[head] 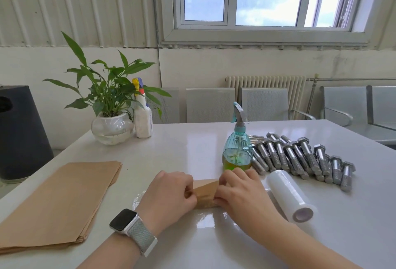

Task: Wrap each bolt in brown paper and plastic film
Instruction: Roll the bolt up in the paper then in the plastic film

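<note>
Left hand: the left hand (169,191), a smartwatch (124,219) on its wrist, has its fingers curled onto the left end of a brown paper bundle (204,193).
Right hand: the right hand (240,191) pinches the right end of the same bundle, fingers bent over it.
Bundle: it lies between both hands on the white table (192,146), near the front edge; whatever is inside cannot be seen.
Plastic film: a clear sheet of film (205,219) lies flat under the bundle, shining in front of the hands.
Film roll: a white film roll (289,196) lies on its side just right of the right hand.
Bolts: a heap of steel bolts (300,157) lies beyond the roll, unwrapped.
Spray bottle: a teal spray bottle (236,150) with yellow-green liquid stands right behind the right hand, partly hiding the bolts.
Paper stack: a stack of brown paper sheets (57,200) lies to the left.
Far corner: a potted plant (111,108) in a glass bowl and a white spray bottle (142,118) stand side by side.
</note>
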